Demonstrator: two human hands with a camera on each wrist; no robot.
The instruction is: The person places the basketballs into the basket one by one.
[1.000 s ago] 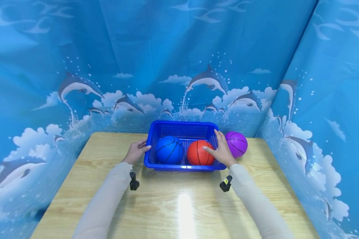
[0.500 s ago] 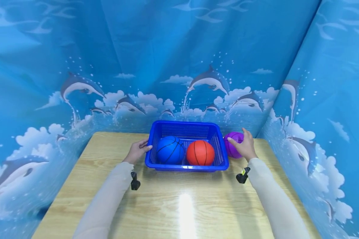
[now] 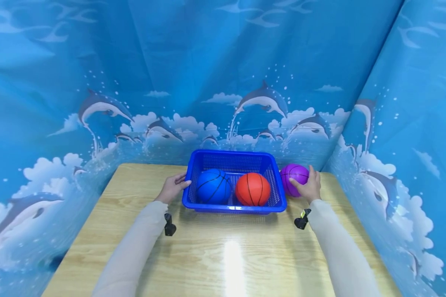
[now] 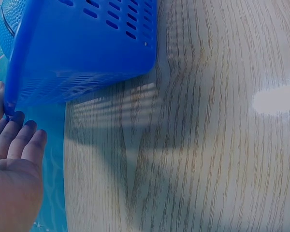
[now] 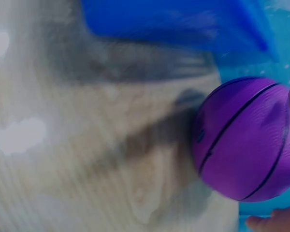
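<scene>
A blue plastic basket (image 3: 228, 209) stands on the table, holding a blue toy basketball (image 3: 214, 186) and a red-orange toy basketball (image 3: 252, 189). My left hand (image 3: 171, 187) pinches the basket's left rim, thumb on top and fingers underneath, as the left wrist view shows. To the right of the basket sits a purple toy basketball (image 3: 294, 180). Around its right side my right hand (image 3: 310, 187) is spread, thumb over the near face and fingers along the far right. In the right wrist view the thumb overlaps the purple ball (image 5: 246, 140), while the other fingers (image 5: 280, 221) show just beyond its edge.
The light wood table (image 3: 208, 251) has its back edge close behind the basket. A blue curtain printed with dolphins (image 3: 223, 74) hangs behind and along both sides. Black wrist cameras (image 3: 169, 225) sit on both sleeves.
My right hand has left the basket's right rim and moved right to the purple toy basketball, then lowered around its right side. My left hand stays at the left rim.
</scene>
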